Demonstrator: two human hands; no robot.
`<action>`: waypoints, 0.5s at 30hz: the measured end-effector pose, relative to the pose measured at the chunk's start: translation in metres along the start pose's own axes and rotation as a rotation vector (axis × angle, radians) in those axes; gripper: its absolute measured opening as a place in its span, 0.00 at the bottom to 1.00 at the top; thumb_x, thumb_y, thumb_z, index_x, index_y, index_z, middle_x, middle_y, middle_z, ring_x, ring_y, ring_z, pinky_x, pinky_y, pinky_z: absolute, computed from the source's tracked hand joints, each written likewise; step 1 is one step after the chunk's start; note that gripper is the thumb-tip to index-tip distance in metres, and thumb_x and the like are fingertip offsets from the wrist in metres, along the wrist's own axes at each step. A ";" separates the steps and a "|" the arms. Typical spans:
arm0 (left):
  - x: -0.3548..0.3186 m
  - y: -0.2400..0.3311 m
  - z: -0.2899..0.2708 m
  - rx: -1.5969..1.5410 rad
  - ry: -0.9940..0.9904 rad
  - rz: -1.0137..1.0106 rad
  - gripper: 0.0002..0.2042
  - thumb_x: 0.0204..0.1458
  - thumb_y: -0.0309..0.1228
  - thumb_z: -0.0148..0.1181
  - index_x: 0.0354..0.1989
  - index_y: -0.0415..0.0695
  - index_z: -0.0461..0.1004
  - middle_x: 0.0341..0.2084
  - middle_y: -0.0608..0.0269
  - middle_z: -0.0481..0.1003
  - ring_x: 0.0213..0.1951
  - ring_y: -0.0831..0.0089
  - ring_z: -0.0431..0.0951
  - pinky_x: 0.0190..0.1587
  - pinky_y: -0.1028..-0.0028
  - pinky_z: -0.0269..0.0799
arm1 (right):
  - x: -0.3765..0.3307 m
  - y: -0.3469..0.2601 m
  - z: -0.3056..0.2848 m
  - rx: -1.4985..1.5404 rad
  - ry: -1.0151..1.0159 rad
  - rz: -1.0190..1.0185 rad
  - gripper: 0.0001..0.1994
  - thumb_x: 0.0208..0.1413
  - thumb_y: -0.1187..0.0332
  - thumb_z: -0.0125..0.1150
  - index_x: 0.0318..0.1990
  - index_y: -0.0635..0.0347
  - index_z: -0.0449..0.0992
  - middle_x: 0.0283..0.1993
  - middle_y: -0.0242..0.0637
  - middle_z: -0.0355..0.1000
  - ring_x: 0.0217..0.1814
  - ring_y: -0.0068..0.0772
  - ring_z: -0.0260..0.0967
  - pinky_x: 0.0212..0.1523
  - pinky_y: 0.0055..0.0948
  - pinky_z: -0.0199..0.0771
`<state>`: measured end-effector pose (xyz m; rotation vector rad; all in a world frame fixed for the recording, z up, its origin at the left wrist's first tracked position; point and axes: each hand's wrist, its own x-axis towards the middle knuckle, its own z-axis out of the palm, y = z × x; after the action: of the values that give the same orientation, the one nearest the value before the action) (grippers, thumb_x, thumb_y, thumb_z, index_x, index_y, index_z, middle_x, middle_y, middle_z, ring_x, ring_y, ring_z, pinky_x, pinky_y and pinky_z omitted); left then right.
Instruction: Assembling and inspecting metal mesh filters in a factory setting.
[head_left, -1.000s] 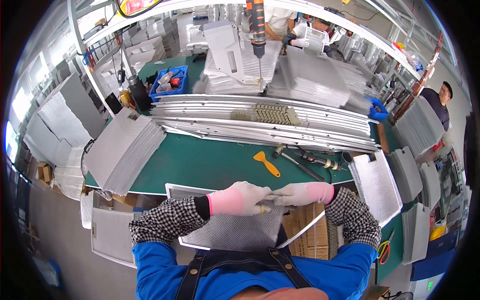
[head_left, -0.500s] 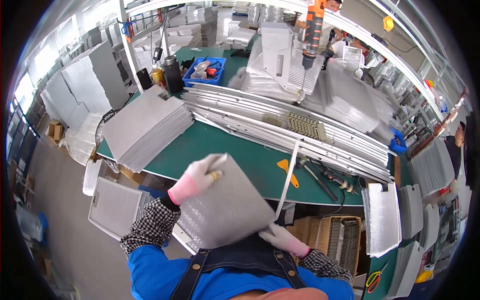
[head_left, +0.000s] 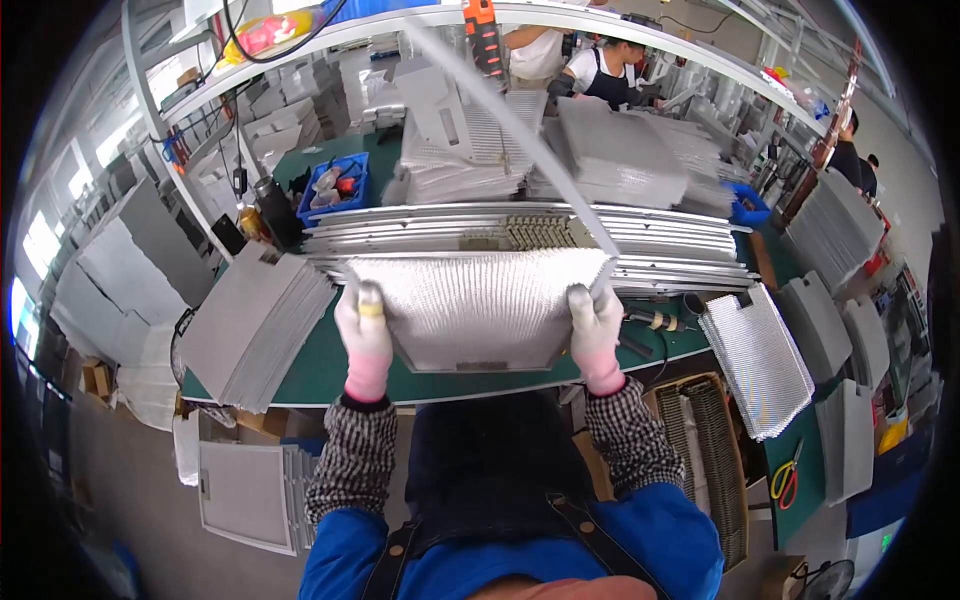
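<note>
Whereas half a second ago tilted against the chest, now lying flat and level above the green workbench [head_left: 330, 365]: mesh filter panel [head_left: 478, 305], facing up. Gripping its left edge, left hand [head_left: 365, 335]; clasping its right edge, right hand [head_left: 596, 330]. Seemingly flipped over, being presented for inspection.

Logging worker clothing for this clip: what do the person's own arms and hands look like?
Both hands wear white knit gloves with pink cuffs, left hand and right hand. Black-and-white checked sleeve covers run along the forearms, over blue sleeves higher up.
</note>
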<state>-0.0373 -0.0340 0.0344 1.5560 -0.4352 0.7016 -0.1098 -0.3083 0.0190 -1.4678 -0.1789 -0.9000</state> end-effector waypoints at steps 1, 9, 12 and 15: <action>-0.004 0.002 -0.003 -0.019 0.025 0.065 0.24 0.64 0.48 0.49 0.35 0.33 0.69 0.20 0.69 0.63 0.26 0.80 0.60 0.28 0.74 0.56 | -0.004 -0.013 -0.004 0.003 -0.017 0.023 0.19 0.63 0.60 0.59 0.50 0.70 0.73 0.37 0.27 0.72 0.37 0.18 0.64 0.40 0.23 0.67; -0.015 -0.005 0.000 -0.048 0.039 -0.113 0.25 0.67 0.50 0.47 0.37 0.33 0.71 0.23 0.72 0.66 0.28 0.80 0.60 0.31 0.74 0.58 | 0.009 -0.011 -0.005 -0.037 -0.225 0.336 0.14 0.64 0.64 0.57 0.48 0.67 0.74 0.30 0.22 0.65 0.32 0.14 0.57 0.35 0.20 0.63; -0.063 -0.002 -0.007 0.016 -0.079 -0.452 0.21 0.68 0.45 0.47 0.35 0.37 0.70 0.24 0.76 0.60 0.29 0.85 0.56 0.30 0.78 0.54 | 0.016 -0.008 -0.019 -0.021 -0.274 0.289 0.17 0.61 0.66 0.59 0.52 0.69 0.72 0.31 0.21 0.64 0.34 0.14 0.58 0.38 0.19 0.64; -0.123 -0.030 -0.004 -0.147 -0.049 -0.675 0.19 0.68 0.42 0.50 0.49 0.34 0.72 0.33 0.74 0.66 0.36 0.83 0.61 0.40 0.80 0.61 | 0.006 0.015 -0.027 -0.068 -0.339 0.454 0.17 0.58 0.66 0.63 0.49 0.68 0.71 0.29 0.21 0.63 0.31 0.14 0.58 0.31 0.19 0.61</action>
<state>-0.1089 -0.0422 -0.0693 1.4567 0.0188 0.1058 -0.1073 -0.3377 0.0067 -1.6306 -0.0584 -0.2909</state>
